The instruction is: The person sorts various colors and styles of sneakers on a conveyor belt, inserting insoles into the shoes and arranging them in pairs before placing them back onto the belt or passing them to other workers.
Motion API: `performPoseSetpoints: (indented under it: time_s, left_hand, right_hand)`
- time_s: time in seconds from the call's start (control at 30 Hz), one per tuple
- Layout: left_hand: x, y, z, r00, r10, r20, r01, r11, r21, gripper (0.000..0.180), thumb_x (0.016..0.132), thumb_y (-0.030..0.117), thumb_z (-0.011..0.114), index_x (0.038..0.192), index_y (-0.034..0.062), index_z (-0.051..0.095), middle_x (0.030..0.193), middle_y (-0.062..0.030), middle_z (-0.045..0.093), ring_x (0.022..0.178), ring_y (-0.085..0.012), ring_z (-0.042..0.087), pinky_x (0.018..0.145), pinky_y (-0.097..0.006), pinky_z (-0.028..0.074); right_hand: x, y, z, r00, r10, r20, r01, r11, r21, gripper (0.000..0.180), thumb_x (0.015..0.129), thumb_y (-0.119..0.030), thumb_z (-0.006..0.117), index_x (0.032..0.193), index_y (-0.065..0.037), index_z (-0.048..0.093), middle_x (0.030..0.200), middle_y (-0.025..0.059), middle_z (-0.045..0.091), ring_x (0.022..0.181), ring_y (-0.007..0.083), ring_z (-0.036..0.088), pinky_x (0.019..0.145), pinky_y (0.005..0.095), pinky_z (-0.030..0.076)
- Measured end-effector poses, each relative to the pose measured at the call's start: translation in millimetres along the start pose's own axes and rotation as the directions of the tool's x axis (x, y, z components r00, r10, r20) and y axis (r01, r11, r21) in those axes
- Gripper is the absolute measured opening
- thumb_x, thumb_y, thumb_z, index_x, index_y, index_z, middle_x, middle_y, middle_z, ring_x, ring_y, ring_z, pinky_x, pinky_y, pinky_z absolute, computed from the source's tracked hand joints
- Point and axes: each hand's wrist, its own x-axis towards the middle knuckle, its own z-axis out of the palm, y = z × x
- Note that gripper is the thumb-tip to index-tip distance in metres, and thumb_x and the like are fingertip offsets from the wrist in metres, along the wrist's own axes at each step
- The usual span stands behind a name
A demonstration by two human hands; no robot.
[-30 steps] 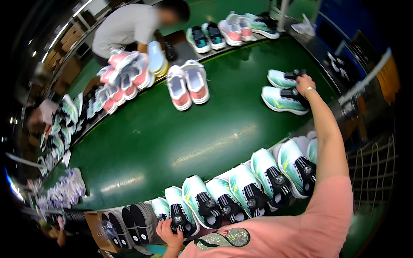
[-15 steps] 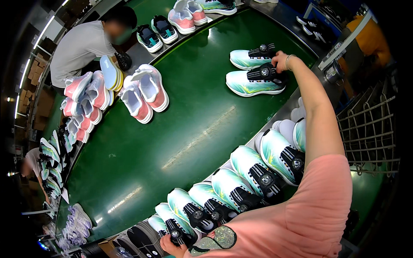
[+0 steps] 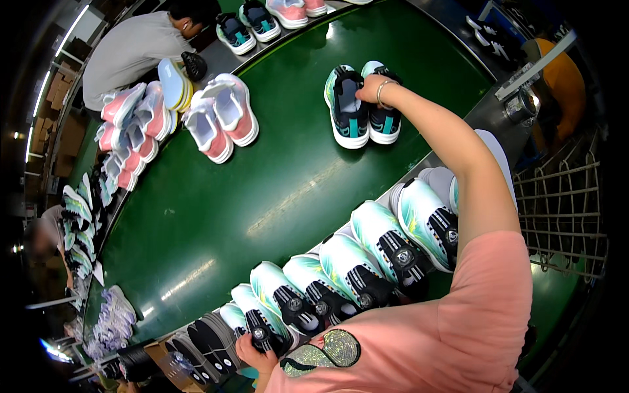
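Note:
My right hand is closed on a pair of dark sneakers with teal heel tabs and white soles, standing on the green work surface. Its fingers grip the collars where the left sneaker and the right sneaker meet. The heels face me. At the lower edge my left hand has its fingers curled against the heel end of a white-and-teal sneaker with a black dial panel; part of that hand is hidden. This sneaker belongs to a row of similar sneakers along the near edge.
A pink-and-white sneaker pair stands on the green surface, left of my right hand. Beyond it, stacked pink sneakers and insoles lie beside a person in grey. Grey insoles lie near my left hand; a wire rack stands at right.
My right hand has moved left with the sneaker pair and turned it, so toes that pointed left now point away and heels face me. My left hand stays by its sneaker; the view has shifted.

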Motion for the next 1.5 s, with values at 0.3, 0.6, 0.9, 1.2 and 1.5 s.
performPoseSetpoints:
  time_s: [0.3, 0.6, 0.9, 1.2, 1.5]
  left_hand:
    - [-2.6, 7.8, -5.2, 0.997, -0.078, 0.01, 0.078, 0.997, 0.01, 0.036, 0.064, 0.015, 0.051, 0.097, 0.0008, 0.046, 0.094, -0.0148, 0.049, 0.092, -0.0344, 0.043, 0.082, -0.043, 0.031]
    - [-1.6, 8.1, -3.3, 0.999, -0.051, -0.003, 0.051, 0.999, -0.003, 0.038, 0.06, 0.012, 0.049, 0.096, 0.0012, 0.048, 0.093, -0.0151, 0.05, 0.09, -0.0349, 0.044, 0.081, -0.043, 0.032]
    - [-2.7, 3.6, -4.5, 0.998, -0.053, -0.045, 0.053, 0.999, 0.01, 0.038, 0.055, 0.012, 0.049, 0.091, 0.0016, 0.05, 0.092, -0.0159, 0.053, 0.091, -0.0356, 0.045, 0.082, -0.044, 0.034]
    - [-27.3, 33.5, -10.4, 0.892, -0.345, -0.292, 0.353, 0.935, -0.026, 0.047, 0.064, 0.013, 0.058, 0.109, 0.0042, 0.045, 0.117, -0.0165, 0.039, 0.107, -0.0356, 0.036, 0.091, -0.044, 0.026]
    - [-26.6, 12.1, -59.4, 0.896, -0.439, 0.066, 0.439, 0.855, -0.277, 0.037, 0.073, 0.015, 0.055, 0.107, 0.0015, 0.048, 0.108, -0.0168, 0.049, 0.1, -0.0299, 0.048, 0.087, -0.034, 0.036]
  right_hand:
    - [16.9, -6.2, -12.0, 0.999, -0.005, 0.049, -0.003, 0.987, 0.164, 0.039, 0.061, -0.022, 0.058, 0.091, 0.003, 0.057, 0.088, 0.0175, 0.058, 0.067, 0.0274, 0.059, 0.056, 0.0346, 0.046]
    - [11.9, -1.5, -3.7, 0.997, -0.004, 0.072, -0.006, 0.99, 0.143, 0.041, 0.064, -0.029, 0.057, 0.09, 0.003, 0.058, 0.088, 0.0177, 0.059, 0.066, 0.0279, 0.06, 0.058, 0.0359, 0.047]
    - [-2.9, 8.9, 85.4, 0.975, -0.215, -0.062, 0.21, 0.975, -0.071, 0.052, 0.068, -0.032, 0.055, 0.11, -0.001, 0.048, 0.107, 0.0193, 0.053, 0.099, 0.0305, 0.052, 0.086, 0.0367, 0.04]
    - [72.4, 47.2, 43.3, 0.739, -0.674, -0.026, 0.672, 0.732, 0.11, 0.036, 0.074, -0.027, 0.055, 0.095, 0.003, 0.056, 0.088, 0.012, 0.059, 0.077, 0.0214, 0.056, 0.068, 0.0307, 0.044]
    - [16.8, -8.5, 9.8, 0.928, -0.371, -0.013, 0.217, 0.513, 0.83, 0.017, 0.072, -0.03, 0.056, 0.071, -0.013, 0.053, 0.062, -0.0001, 0.047, 0.059, 0.016, 0.043, 0.06, 0.0334, 0.04]
